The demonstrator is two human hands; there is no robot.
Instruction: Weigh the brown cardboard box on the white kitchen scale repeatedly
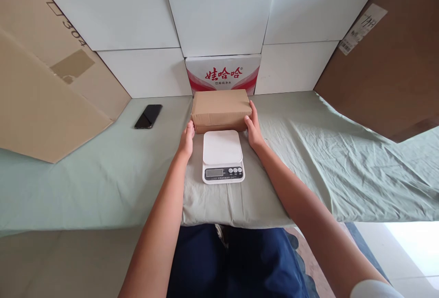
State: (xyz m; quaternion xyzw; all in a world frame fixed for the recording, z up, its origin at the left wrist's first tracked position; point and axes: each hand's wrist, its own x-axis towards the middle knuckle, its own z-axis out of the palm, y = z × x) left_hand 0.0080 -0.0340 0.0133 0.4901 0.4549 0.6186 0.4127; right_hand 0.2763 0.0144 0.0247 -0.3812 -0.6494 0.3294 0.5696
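A closed brown cardboard box [221, 104] is held between my two hands, just behind a white kitchen scale. My left hand [187, 137] presses against the box's left side, its fingers mostly hidden. On the right end, my right hand [254, 126] grips the box, thumb on the front face and fingers along the side. The white kitchen scale [222, 148] lies flat in front of the box, with nothing on its platform. Its display looks blank. Whether the box touches the cloth is hard to tell.
A black phone [148, 116] lies on the green cloth [103, 161] to the left. White panels [219, 10] and a printed carton [222, 71] stand at the back. Large cardboard sheets flank the table at left [51, 92] and right [384, 74].
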